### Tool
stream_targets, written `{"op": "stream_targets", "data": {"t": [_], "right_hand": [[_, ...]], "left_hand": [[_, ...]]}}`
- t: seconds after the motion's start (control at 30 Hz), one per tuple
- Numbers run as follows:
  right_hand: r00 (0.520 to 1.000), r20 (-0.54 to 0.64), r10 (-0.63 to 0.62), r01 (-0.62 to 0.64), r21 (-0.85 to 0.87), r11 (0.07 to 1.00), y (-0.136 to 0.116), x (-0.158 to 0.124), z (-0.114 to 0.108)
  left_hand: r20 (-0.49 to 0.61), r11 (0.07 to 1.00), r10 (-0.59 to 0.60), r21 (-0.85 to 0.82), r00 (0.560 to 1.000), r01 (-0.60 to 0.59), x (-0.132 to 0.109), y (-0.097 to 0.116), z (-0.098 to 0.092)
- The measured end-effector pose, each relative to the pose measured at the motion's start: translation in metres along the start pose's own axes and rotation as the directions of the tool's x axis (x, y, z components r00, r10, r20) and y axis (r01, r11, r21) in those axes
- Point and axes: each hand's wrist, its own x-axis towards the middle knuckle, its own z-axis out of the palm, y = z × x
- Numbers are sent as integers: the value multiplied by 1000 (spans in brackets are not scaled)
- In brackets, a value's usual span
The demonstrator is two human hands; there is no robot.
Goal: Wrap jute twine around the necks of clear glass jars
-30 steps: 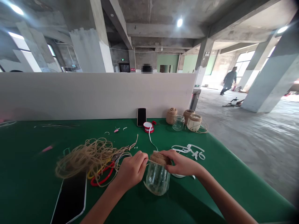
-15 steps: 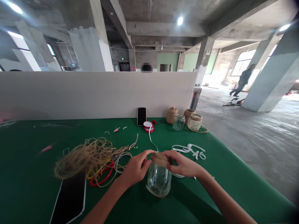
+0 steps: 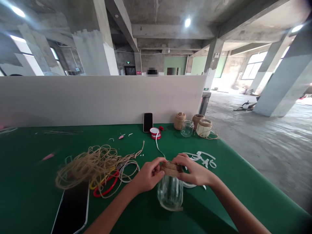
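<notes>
A clear glass jar (image 3: 170, 193) is held above the green table (image 3: 36, 201), its neck wrapped in brown twine (image 3: 171, 169). My left hand (image 3: 148, 177) pinches the twine at the left side of the jar's neck, fingers closed. On the right side my right hand (image 3: 195, 172) grips the twine-wrapped neck. A loose heap of brown twine (image 3: 95, 164) lies to the left of my hands, trailing toward the jar.
A dark tablet (image 3: 73, 208) lies at the near left, with red and yellow rings (image 3: 107, 187) beside it. White ribbon scraps (image 3: 203, 157) lie right of my hands. At the back stand a phone (image 3: 147, 122), a ribbon spool (image 3: 155, 132), a bare jar (image 3: 187, 128) and twine-wrapped jars (image 3: 203, 127) before a white partition.
My left hand has moved right, from pulling the twine taut to pinching it at the jar's neck. The jar has shifted slightly right and lower. The person walking at the far right has left the view.
</notes>
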Motion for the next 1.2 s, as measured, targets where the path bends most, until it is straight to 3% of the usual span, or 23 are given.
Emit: {"op": "stream_targets", "data": {"t": [0.27,0.6,0.83,0.93,1.1,1.2], "right_hand": [[998,-2,60,-59,-177,982,-19,2,1],[984,80,159,-161,27,987,-3,-7,-1],[989,83,126,-135,112,985,9,-11,1],[990,75,123,-132,129,983,12,-12,3],[992,48,113,-118,130,984,13,-13,5],[994,32,102,-105,133,985,15,-14,6]], "left_hand": [[14,997,-25,76,1000,24,-1,23,4],[108,997,-53,56,993,47,1,1,-8],[64,990,-15,141,998,6,1,-4,-10],[35,974,34,222,999,-41,-1,-5,-8],[-89,867,247,465,965,-179,-4,-9,-1],[-112,830,274,530,955,-176,-5,-11,2]]}}
